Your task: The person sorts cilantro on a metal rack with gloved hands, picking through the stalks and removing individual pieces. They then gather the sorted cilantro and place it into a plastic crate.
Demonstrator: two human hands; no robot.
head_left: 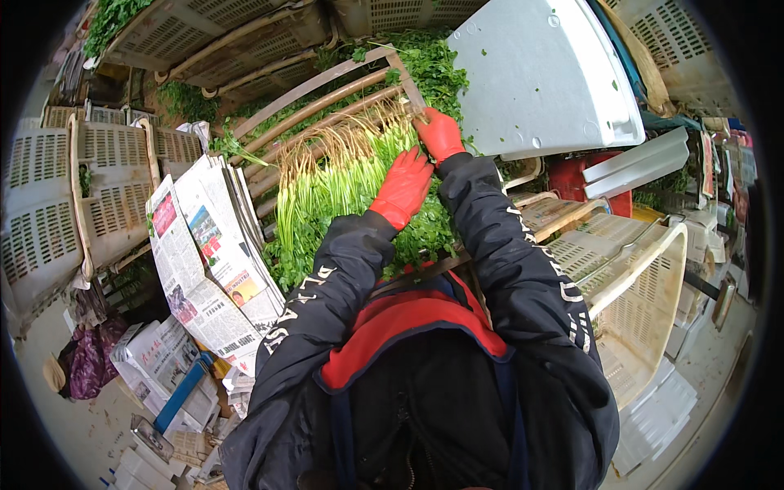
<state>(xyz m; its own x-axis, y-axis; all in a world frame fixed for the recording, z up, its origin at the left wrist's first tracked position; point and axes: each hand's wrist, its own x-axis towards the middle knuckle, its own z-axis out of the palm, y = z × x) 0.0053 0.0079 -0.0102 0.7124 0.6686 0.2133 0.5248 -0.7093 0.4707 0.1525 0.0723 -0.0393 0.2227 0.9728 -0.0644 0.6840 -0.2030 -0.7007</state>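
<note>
A dense row of leafy greens (331, 192), apparently coriander, lies with its pale brown roots away from me and its leaves toward me. The bundle rests on a slatted wooden rack (314, 109). Both hands wear red gloves at the right end of the row. My left hand (403, 187) lies over the stems, its fingers stretched toward the root side. Just beyond it, my right hand (441, 134) is closed at the root ends by the rack's corner. Its fingertips are partly hidden, and I cannot see how many stems it holds.
Stacked newspapers (214, 245) lean against the row's left end. A white foam board (547, 77) with leaf scraps stands at the far right. Perforated plastic crates (37, 192) line the left, and another crate (633, 302) is near my right elbow. Loose greens (437, 69) lie behind the rack.
</note>
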